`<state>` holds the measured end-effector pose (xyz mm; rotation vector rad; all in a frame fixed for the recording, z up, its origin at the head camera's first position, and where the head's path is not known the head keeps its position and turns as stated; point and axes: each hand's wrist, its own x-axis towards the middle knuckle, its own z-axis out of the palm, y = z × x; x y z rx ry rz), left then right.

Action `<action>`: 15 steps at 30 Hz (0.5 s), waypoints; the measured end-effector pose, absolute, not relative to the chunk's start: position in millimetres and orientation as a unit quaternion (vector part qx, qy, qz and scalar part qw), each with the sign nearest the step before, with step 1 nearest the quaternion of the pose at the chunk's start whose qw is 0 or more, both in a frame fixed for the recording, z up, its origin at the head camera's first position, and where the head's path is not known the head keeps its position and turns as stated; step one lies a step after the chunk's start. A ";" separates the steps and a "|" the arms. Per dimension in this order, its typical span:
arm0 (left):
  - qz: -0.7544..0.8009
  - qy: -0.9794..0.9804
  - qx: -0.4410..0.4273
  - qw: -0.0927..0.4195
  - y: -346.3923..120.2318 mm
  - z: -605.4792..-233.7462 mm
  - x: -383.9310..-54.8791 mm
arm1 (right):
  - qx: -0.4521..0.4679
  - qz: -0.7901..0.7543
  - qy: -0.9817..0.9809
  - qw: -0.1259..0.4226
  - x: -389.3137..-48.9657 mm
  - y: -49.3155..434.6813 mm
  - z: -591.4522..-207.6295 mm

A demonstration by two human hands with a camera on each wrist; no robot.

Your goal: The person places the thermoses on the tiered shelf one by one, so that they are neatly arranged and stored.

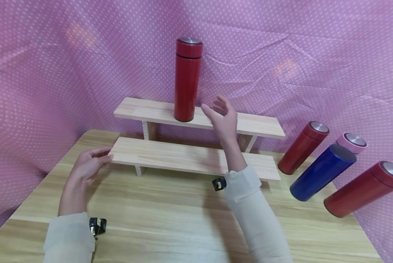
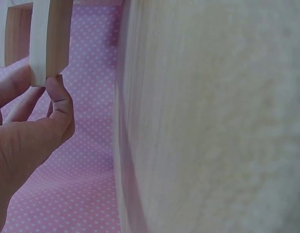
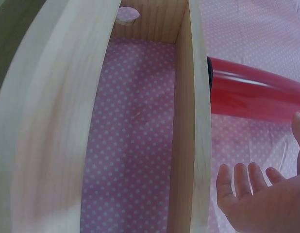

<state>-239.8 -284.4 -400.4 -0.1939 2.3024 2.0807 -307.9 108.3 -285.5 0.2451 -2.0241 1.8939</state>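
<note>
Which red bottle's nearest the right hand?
The red bottle on the upper shelf, beside the right hand; the other two are on the table.

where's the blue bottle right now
In the head view, the blue bottle is on the table, right of the two-tier wooden stand, between two red bottles and partly hiding a pink-topped one.

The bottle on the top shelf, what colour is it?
The bottle is red, with a dark ring below its lid; the head view shows it best.
</note>
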 end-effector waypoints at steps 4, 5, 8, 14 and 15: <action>0.667 0.743 -0.061 0.016 -284.4 -399.1 -239.8 | 0.092 0.660 -0.719 0.196 -302.7 116.0 -291.1; 0.669 0.741 -0.061 0.016 -284.4 -398.9 -239.8 | 0.093 0.657 -0.721 0.199 -301.6 117.5 -292.5; 0.672 0.738 -0.059 0.017 -285.2 -398.6 -239.8 | 0.097 0.649 -0.727 0.204 -298.9 120.7 -296.7; 0.670 0.739 -0.064 0.021 -286.6 -399.8 -240.0 | 0.094 0.641 -0.732 0.212 -292.0 128.4 -301.3; 0.665 0.744 -0.065 0.022 -286.7 -400.0 -240.1 | 0.094 0.642 -0.731 0.213 -290.6 130.2 -301.4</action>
